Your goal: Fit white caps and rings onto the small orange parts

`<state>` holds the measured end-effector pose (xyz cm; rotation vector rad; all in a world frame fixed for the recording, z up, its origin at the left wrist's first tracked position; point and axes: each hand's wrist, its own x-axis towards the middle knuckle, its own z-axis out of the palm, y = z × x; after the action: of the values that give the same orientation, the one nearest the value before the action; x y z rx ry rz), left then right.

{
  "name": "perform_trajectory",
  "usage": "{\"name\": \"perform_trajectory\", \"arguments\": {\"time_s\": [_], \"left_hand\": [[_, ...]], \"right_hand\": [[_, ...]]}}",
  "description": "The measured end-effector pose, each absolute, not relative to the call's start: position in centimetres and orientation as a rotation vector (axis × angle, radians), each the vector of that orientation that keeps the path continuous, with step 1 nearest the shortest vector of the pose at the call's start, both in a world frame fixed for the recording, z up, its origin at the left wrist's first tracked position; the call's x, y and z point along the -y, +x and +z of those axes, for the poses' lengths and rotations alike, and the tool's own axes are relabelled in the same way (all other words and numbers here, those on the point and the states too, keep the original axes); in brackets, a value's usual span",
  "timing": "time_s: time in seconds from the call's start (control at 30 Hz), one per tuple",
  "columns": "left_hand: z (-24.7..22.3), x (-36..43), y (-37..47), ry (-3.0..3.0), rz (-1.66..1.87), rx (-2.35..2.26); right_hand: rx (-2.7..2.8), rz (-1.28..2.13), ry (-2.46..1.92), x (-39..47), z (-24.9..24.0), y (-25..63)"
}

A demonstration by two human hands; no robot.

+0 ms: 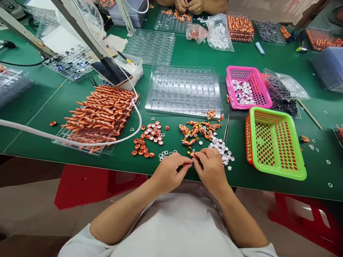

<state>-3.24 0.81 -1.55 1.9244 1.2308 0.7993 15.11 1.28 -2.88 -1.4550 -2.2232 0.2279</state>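
- A small orange part [192,154] is seen at the right fingertips, near the front edge of the green table [193,55]; whether it is gripped or merely touched cannot be told.
- Right hand [210,167]: fingers are bent, with thumb and index finger brought near the left fingertips.
- Left hand [171,170]: thumb and index finger are drawn together at the tips; whether a piece is pinched there cannot be told, detail being too small.
- Just beyond the hands, loose orange parts [208,134] are heaped, some with yellow bits.
- White discs [220,144] are scattered beside the right hand; tweezers [227,129] are laid behind them.
- White rings [163,156] and orange round caps [141,146] are grouped beyond the left hand.
- Farther left, orange tubular pieces [102,110] are piled on trays, crossed by a white cable [92,144].
- A clear tray [184,91] is placed behind the heap.
- To the right, a green basket [284,175] is set in front of a pink basket [250,106] containing white pieces.
- A co-worker's hands [195,6] are noted across the table.
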Motion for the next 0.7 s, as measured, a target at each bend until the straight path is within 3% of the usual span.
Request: {"name": "perform_trajectory", "arguments": {"time_s": [0.17,0.7], "left_hand": [[-0.9,-0.9,-3.4,1.785,0.926,-1.269],[-0.2,-1.2,-2.9,0.819,1.015,-0.912]], "right_hand": [[2.12,0.218,-1.422,-1.6,-2.9,14.9],[1.498,0.865,-1.275,2.5,-1.7,17.3]]}}
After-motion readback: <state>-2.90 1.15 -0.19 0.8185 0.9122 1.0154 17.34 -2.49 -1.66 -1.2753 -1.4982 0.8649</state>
